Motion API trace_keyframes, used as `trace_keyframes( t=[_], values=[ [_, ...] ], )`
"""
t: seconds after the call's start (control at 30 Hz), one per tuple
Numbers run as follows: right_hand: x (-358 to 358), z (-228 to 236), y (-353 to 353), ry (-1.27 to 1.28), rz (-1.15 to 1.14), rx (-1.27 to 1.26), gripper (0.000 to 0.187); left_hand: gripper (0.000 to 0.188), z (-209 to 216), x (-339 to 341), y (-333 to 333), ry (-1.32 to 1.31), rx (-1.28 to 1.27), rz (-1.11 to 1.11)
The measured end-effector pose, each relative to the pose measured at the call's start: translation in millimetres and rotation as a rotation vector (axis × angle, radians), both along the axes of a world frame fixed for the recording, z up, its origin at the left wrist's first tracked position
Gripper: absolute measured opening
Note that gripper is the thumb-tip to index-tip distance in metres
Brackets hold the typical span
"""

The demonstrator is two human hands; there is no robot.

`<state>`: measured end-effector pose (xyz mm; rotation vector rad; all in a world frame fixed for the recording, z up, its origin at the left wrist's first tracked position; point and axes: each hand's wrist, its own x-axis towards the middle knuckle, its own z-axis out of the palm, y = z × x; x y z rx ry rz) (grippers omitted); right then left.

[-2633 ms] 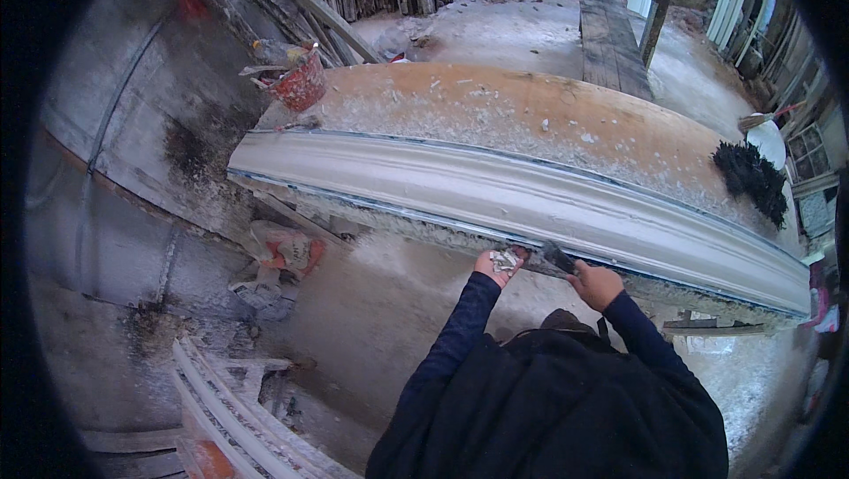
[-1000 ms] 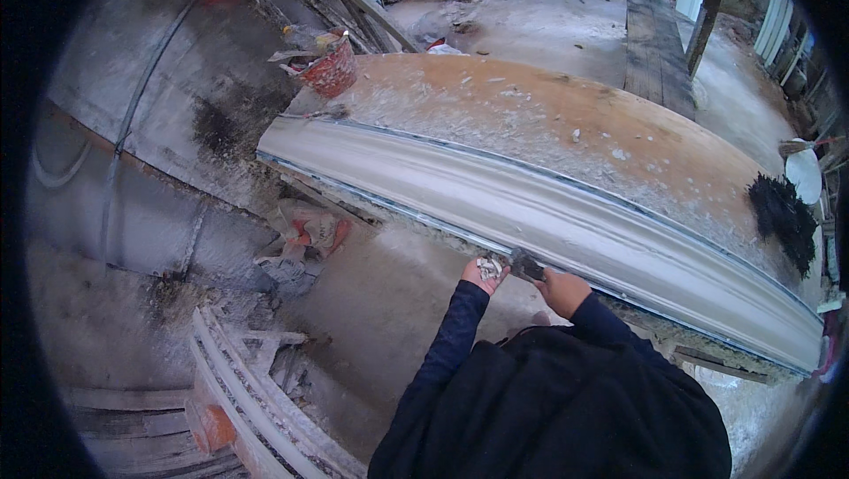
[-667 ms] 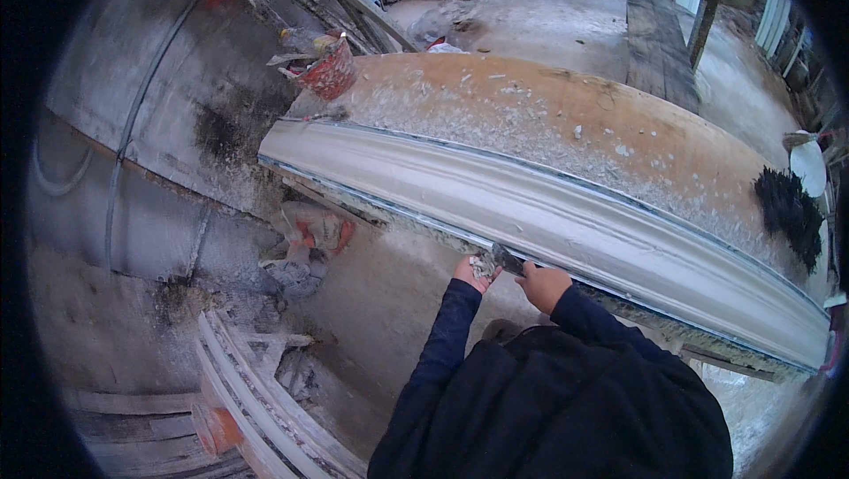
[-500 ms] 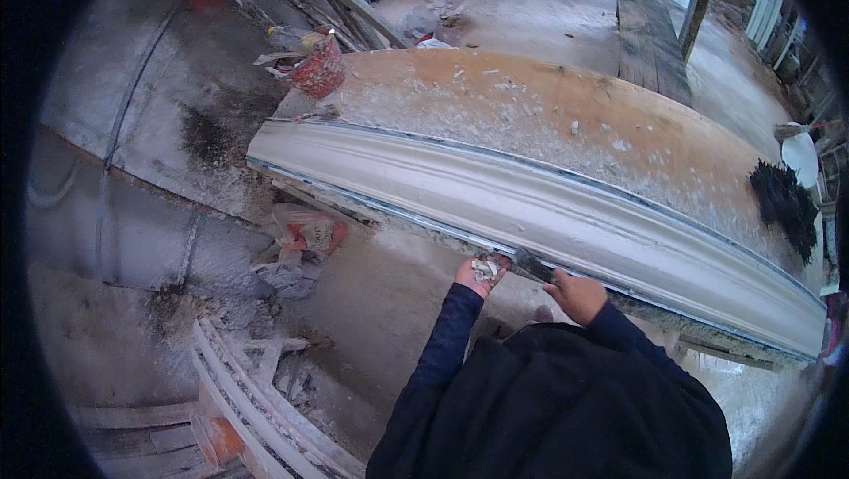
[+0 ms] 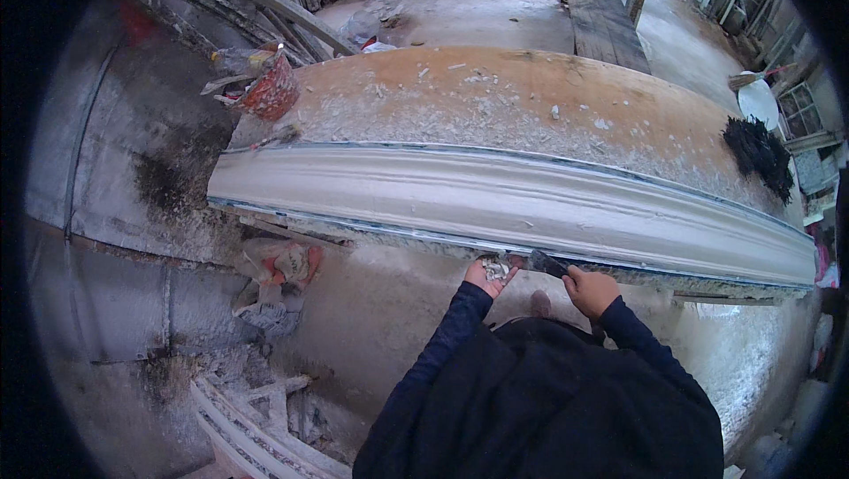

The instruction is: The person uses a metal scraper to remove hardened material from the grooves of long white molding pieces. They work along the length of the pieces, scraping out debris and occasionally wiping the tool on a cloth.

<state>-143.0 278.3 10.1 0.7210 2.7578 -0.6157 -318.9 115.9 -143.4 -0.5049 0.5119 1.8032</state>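
A long white plaster moulding (image 5: 495, 191) with lengthwise ridges lies across the bench, its near edge dark blue. My left hand (image 5: 485, 281), palm up and cupped, holds white plaster scraps (image 5: 498, 268) just in front of that edge. In my right hand (image 5: 594, 291) is a dark scraper (image 5: 546, 262), gripped by its right end. Its other end points left toward the fingers of my left hand, close to the moulding's near edge. Whether the scraper touches the moulding I cannot tell.
Behind the moulding, white crumbs litter the orange-brown board (image 5: 495, 68). A red bucket (image 5: 270, 92) stands at its left end, a black bundle of fibres (image 5: 759, 156) at its right. Crumpled bags (image 5: 283, 262) lie on the floor at left, with a pale curved frame (image 5: 256, 435) nearer me.
The view has turned, so the moulding lies more level across it. The scraper's end has moved slightly right, away from my left palm. Both hands keep their hold.
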Motion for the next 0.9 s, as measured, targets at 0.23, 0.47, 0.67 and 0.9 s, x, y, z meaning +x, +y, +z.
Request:
trace_keyframes(
  t=[0.23,0.47,0.67,0.9],
  values=[
    [16,-4,1,-0.082,-0.074,-0.013,0.025,0.037,-1,-9,-8,-0.007,0.010,-0.077],
    [-35,-8,-31,0.015,0.003,-0.040,0.027,0.035,-14,-9,-6,-0.009,0.106,0.014],
    [-16,1,-17,-0.024,-0.004,-0.013,0.026,0.033,13,-5,-8,0.001,0.002,0.054],
    [-50,-9,-38,0.071,0.074,0.005,0.026,0.033,-19,-14,-18,-0.031,0.239,0.054]
  ],
)
